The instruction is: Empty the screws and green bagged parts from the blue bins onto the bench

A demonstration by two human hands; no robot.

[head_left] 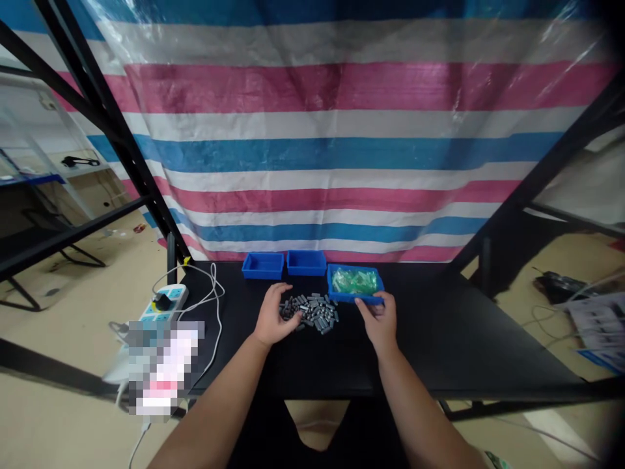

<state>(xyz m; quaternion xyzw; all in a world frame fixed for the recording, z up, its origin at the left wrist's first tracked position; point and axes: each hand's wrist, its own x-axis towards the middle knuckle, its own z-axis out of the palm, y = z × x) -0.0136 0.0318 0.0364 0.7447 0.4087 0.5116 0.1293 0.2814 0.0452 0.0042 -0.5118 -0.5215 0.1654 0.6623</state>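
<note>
Grey pieces (319,314) sit loose at desk (439,339) centre, visibly unbinned, left hand (274,317) open around their left side, right hand (383,322) gripping near-right corner of blue bin (344,298) already holding green plastic (358,282), two other bins (262,274) (306,271) along far edge.

On the black table (430,339), my left hand (276,316) curves wide around the left side of the heaped grey pieces (321,316) while my right hand (381,322) touches the near right corner of a tray (352,299) of green packets (355,281), two more trays (263,275) standing to its left.
</note>
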